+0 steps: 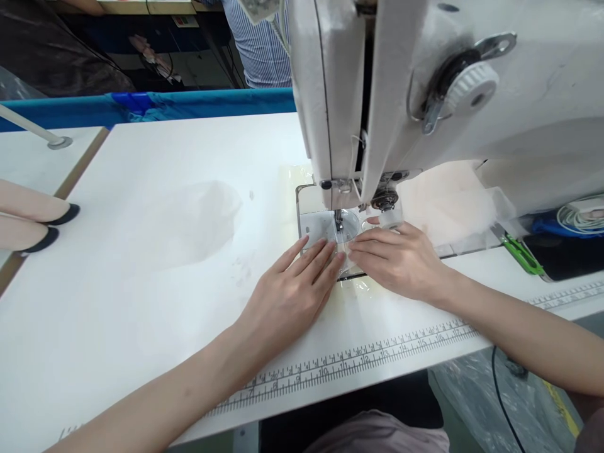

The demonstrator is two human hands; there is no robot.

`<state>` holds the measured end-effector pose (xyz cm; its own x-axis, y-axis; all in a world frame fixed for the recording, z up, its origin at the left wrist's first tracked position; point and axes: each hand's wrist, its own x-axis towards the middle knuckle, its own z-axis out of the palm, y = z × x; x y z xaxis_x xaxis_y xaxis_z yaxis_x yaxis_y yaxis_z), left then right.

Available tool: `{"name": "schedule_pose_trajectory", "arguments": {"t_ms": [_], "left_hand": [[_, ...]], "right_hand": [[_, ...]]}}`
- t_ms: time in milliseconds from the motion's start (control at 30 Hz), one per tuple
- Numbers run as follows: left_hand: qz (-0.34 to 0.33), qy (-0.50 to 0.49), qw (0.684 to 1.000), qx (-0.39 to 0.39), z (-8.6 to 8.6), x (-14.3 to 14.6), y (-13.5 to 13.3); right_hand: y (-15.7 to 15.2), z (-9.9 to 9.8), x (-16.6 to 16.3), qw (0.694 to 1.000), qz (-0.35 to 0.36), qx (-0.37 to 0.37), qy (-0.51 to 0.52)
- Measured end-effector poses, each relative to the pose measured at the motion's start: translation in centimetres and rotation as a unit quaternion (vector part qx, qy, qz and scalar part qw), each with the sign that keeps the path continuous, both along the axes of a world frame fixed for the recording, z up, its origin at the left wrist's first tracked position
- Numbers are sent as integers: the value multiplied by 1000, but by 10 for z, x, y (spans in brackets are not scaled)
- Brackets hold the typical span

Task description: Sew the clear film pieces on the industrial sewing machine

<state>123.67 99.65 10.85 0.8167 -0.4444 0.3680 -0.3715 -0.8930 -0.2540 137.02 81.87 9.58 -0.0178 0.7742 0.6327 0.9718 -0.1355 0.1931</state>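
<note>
Near the silver metal presser foot (338,221), the left hand (290,292) lies flat and the right hand (403,261) curls, grip unclear; fingers slipping under the foot could be pricked.

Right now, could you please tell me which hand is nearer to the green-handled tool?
The right. The right hand is by the presser foot, left of the green-handled tool and apart from it; the left hand lies farther left, beyond the right hand.

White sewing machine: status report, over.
Bare left hand palm-down, fingertips near silver metal presser foot. Bare right hand close by, grip unclear. Green-handled tool lies apart from both.
</note>
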Motion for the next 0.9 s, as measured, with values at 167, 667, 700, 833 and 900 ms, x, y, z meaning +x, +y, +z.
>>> {"name": "schedule_pose_trajectory", "arguments": {"t_ms": [167, 667, 700, 833, 900], "left_hand": [[3, 19, 1000, -6, 1, -1, 1], [10, -21, 1000, -16, -2, 19, 12], [6, -25, 999, -20, -2, 19, 12], [1, -30, 999, -42, -2, 20, 12], [1, -32, 998, -45, -2, 21, 11]], "right_hand": [[0, 0, 0, 1000, 3, 2, -8], [8, -3, 11, 1000, -17, 6, -23], [7, -4, 11, 1000, -18, 6, -24], [7, -5, 11, 1000, -19, -4, -10], [8, -6, 11, 1000, -19, -3, -3]]}}
